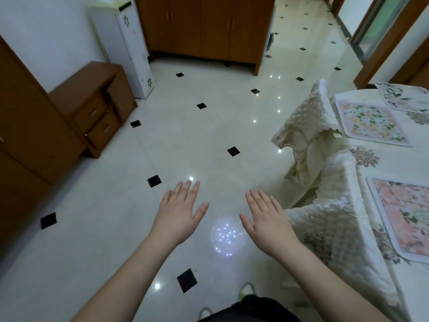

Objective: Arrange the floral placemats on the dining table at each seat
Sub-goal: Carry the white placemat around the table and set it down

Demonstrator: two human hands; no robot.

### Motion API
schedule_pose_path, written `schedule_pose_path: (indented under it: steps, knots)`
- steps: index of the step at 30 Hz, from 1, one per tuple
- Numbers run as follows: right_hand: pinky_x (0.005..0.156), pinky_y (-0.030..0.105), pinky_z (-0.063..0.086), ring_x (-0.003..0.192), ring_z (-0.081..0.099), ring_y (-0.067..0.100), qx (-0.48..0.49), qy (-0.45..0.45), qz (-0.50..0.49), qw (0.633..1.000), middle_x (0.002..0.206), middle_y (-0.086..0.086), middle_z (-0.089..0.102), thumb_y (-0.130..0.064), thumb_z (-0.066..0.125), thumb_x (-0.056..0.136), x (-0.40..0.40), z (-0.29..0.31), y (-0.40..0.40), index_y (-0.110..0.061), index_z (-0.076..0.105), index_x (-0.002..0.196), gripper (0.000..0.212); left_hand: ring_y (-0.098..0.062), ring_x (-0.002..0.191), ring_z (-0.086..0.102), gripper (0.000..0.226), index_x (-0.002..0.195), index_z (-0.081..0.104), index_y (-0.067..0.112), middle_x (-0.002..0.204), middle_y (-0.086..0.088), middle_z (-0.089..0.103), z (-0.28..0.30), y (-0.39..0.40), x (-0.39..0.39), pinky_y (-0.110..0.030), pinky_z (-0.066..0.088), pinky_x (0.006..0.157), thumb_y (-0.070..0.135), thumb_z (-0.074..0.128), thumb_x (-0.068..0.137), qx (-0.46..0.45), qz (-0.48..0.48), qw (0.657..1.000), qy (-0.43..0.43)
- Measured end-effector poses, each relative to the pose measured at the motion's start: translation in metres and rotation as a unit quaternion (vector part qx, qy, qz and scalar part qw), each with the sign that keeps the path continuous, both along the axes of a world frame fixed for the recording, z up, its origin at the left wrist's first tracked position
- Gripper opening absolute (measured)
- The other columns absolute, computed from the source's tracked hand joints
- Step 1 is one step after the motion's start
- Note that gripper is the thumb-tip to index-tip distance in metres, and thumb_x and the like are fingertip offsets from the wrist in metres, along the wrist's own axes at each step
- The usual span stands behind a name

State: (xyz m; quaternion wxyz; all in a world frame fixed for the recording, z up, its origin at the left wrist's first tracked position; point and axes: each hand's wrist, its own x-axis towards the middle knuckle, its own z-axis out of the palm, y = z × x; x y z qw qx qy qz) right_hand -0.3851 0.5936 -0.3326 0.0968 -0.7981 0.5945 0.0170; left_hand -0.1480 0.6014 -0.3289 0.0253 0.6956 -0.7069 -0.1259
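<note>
We see three placemats (371, 123) lying on the surface (392, 159) at right, two chairs (308, 126) left of it, cabinet (204, 26) behind

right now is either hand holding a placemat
No, both the left hand and the right hand are spread flat and empty above the floor, while the placemats lie on the table.

text: none legible | labels: none | brands: none | numbers: none | signs: none
</note>
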Motion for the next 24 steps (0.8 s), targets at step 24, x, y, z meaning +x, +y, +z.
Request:
schedule_pose_path:
  steps: [24]
  knots:
    - [0.12, 0.038, 0.001, 0.151, 0.004, 0.017, 0.02, -0.03, -0.048, 0.998, 0.165, 0.0, 0.008, -0.059, -0.009, 0.084, -0.062, -0.003, -0.26, -0.023, 0.009, 0.157, 0.084, -0.028, 0.144, 0.04, 0.078, 0.147, 0.048, 0.017, 0.152, -0.005, 0.048, -0.011, -0.255, -0.063, -0.039, 0.008, 0.118, 0.061, 0.003, 0.102, -0.033, -0.086, 0.99, -0.103]
